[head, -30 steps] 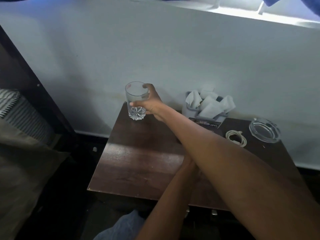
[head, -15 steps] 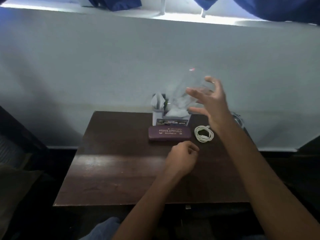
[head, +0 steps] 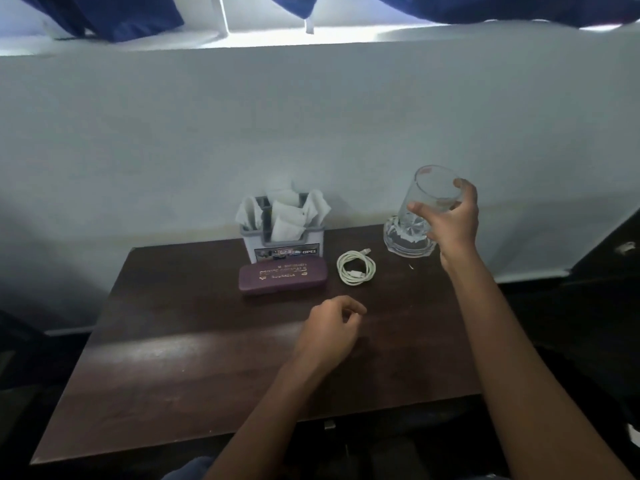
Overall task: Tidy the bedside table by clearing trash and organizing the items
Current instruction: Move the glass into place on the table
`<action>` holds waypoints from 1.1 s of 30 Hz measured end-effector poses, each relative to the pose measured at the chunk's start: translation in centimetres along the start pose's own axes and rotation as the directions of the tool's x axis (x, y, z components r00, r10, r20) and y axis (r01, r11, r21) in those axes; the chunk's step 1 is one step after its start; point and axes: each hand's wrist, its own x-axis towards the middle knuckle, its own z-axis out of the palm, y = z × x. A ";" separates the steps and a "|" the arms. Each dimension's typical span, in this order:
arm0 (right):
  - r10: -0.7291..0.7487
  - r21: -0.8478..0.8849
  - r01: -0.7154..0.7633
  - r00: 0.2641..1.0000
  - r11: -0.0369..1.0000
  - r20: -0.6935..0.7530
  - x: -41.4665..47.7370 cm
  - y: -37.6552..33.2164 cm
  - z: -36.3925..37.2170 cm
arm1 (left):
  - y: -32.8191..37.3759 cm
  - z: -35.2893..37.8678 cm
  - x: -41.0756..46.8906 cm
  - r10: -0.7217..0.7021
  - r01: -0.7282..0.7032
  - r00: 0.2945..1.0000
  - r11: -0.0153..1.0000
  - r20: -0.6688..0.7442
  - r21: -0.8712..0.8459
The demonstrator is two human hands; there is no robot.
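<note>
My right hand (head: 450,223) grips a clear drinking glass (head: 429,199), held tilted just above a glass ashtray (head: 407,242) at the back right of the dark wooden bedside table (head: 194,358). My left hand (head: 329,329) rests loosely curled over the table's middle and holds nothing. A grey holder stuffed with white tissues (head: 284,223) stands at the back centre. In front of it lies a purple spectacle case (head: 282,277). A coiled white cable (head: 356,267) lies between the case and the ashtray.
A pale wall rises right behind the table, with blue curtains (head: 114,15) above. Dark floor and dim furniture flank the table on both sides. A tiny scrap (head: 411,267) lies in front of the ashtray.
My right hand carried the glass from the table's back left corner across to the right, above the ashtray. The view shifted right. My left hand stayed near the table's middle.
</note>
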 end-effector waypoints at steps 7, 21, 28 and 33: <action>0.015 -0.035 -0.013 0.999 0.999 0.046 0.8 2.0 -0.1 | 1.1 1.4 0.4 0.021 -0.021 1.000 0.999 0.018 -0.049; -0.039 -0.185 0.054 0.996 0.981 0.085 1.5 3.6 0.8 | 0.5 1.6 1.0 0.000 0.003 0.999 0.998 0.032 -0.066; -0.037 -0.244 0.059 0.995 0.968 0.096 1.8 3.7 0.8 | -0.2 1.1 1.5 0.011 -0.011 1.000 1.000 -0.023 0.015; 0.025 -0.253 -0.014 0.999 0.967 0.043 2.1 4.2 0.1 | -0.1 1.9 1.3 0.154 -0.137 0.985 0.974 -0.080 0.179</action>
